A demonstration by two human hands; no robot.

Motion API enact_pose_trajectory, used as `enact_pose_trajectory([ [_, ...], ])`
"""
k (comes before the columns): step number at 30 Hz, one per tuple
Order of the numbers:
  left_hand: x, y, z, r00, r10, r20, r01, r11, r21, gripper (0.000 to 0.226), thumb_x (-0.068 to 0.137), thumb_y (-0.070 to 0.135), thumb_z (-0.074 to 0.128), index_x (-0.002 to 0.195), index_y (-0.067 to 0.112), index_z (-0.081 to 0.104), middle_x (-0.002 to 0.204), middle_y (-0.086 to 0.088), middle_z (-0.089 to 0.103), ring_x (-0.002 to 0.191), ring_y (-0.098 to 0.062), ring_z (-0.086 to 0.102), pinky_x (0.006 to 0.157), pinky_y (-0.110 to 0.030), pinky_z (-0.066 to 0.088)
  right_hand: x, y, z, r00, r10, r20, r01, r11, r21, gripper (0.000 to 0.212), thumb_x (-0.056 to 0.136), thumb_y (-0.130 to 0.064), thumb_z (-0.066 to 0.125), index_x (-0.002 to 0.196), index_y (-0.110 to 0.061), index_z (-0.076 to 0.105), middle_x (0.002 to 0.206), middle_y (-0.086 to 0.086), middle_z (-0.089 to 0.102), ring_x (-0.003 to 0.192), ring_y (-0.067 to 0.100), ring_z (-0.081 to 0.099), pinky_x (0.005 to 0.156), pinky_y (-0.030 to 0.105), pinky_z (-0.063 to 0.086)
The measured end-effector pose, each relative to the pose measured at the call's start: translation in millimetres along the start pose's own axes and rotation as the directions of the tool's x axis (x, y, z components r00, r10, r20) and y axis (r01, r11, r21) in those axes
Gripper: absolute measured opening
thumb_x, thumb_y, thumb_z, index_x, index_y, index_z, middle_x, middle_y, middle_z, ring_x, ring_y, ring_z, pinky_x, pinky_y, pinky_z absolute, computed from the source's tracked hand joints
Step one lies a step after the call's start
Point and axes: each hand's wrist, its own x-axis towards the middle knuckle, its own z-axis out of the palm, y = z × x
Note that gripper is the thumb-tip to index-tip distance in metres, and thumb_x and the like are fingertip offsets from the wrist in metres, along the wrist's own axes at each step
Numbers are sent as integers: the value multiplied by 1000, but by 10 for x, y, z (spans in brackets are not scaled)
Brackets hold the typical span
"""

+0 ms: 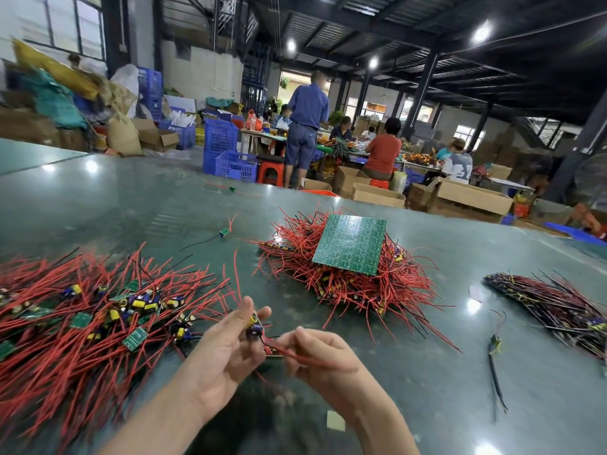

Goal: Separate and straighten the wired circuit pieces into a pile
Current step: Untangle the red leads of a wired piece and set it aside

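Observation:
My left hand (226,349) holds a small wired circuit piece (255,328) with a purple and yellow capacitor between thumb and fingers. My right hand (320,357) pinches that piece's red wires (295,355) just to its right. A loose spread of circuit pieces with red wires (82,310) lies on the green table (427,389) to the left. A heaped pile of wired pieces (348,277) sits in the middle, with a green circuit panel (351,243) lying on top.
A darker bundle of wired pieces (555,307) lies at the right edge. Single stray pieces lie at the right (495,346), mid-table (224,232) and far (232,188). A small paper scrap (335,421) sits near my right wrist. People work at benches beyond the table.

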Motion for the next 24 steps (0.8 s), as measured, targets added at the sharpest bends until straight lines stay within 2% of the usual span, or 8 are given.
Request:
enact_pose_trajectory([
  [5,-16,-29,25,1000,19,6,-19,998,-52,47,66,38,63,99,4,59,54,0,59,39,-8,51,43,-18,51,2,31,44,985,-158,-64,119,908,-402,22,86,-6,64,98,-23,70,77,-11,66,73,2,54,70,14,43],
  [8,-13,-54,29,993,112,-40,-110,993,39,43,63,41,65,91,9,57,51,3,57,36,-6,47,38,-17,44,33,68,198,962,-230,-146,175,933,-315,25,81,-6,70,101,-21,71,92,0,72,85,9,62,84,26,50],
  [10,1,-68,37,977,183,-105,-173,980,104,40,59,43,66,80,12,54,46,5,51,32,-5,39,36,-13,37,48,85,241,943,-265,-203,205,939,-276,22,81,-6,71,96,-22,72,87,-2,73,81,7,64,78,21,50],
  [13,32,-110,22,966,224,-133,-220,975,43,30,63,35,66,72,12,49,45,5,52,32,-3,35,35,-11,34,62,90,274,924,-303,-232,238,933,-270,18,83,-4,68,87,-21,74,82,-2,74,75,5,64,71,18,49],
  [17,-1,-197,60,959,282,33,-284,958,35,16,63,16,69,64,12,54,61,-2,60,44,-7,50,44,-13,44,89,82,260,863,-346,-368,261,929,-262,27,87,-2,61,72,-20,74,69,-4,72,58,2,58,59,14,45],
  [20,-29,-247,31,907,361,218,-413,867,279,27,63,-6,76,74,14,63,85,-1,68,74,-7,63,67,-13,50,105,49,150,817,-300,-493,272,953,-130,25,86,-4,62,69,-17,76,65,-3,69,56,3,54,57,14,44],
  [22,-50,-270,38,868,392,304,-493,746,448,39,70,-7,70,90,26,67,90,3,69,80,-4,62,76,-14,49,90,19,107,837,-242,-491,271,963,-14,19,83,-9,64,71,-15,78,63,-3,66,54,2,51,55,12,43],
  [24,-25,-276,36,852,459,251,-523,733,436,47,77,-15,64,95,28,69,93,6,69,76,-5,62,75,-17,51,68,-6,74,871,-195,-450,261,961,90,12,77,-17,67,77,-15,78,62,-5,62,52,1,48,53,11,42],
])
